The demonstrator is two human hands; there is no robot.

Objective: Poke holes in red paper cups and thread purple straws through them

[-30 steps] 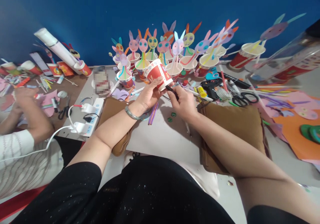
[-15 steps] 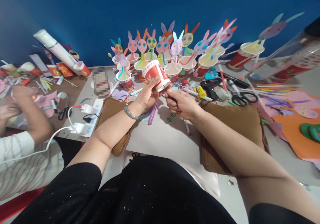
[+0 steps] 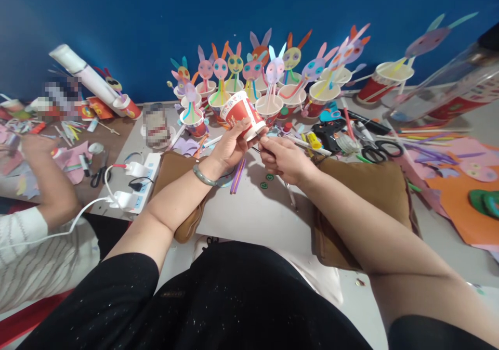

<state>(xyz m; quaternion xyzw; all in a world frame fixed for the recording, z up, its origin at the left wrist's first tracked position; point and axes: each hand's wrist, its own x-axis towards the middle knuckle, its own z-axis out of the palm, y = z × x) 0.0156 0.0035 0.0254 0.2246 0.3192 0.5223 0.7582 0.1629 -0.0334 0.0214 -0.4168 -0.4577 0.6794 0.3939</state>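
A red and white paper cup (image 3: 242, 115) is tilted above the table, its base toward the right. My left hand (image 3: 233, 144) is wrapped round the lower part of it. My right hand (image 3: 284, 157) is closed in a pinch right by the cup's base; what its fingers grip is small and mostly hidden. Below the hands lie purple straws (image 3: 238, 176) and small green rings (image 3: 266, 181). Just behind the cup stand several paper cups (image 3: 270, 108) carrying paper rabbit heads (image 3: 275, 69) on straw necks.
Brown cushions (image 3: 358, 194) lie on both sides. A white power strip (image 3: 146, 183) with plugs is at left. Black scissors (image 3: 382, 151), a glue gun (image 3: 327, 131) and pens crowd the right. A clear bottle (image 3: 436, 90) leans far right. Another person's arm (image 3: 50, 178) works at far left.
Both hands and the cup stay almost in place, with only a slight shift of the right hand. The other person's hands at far left have moved a little.
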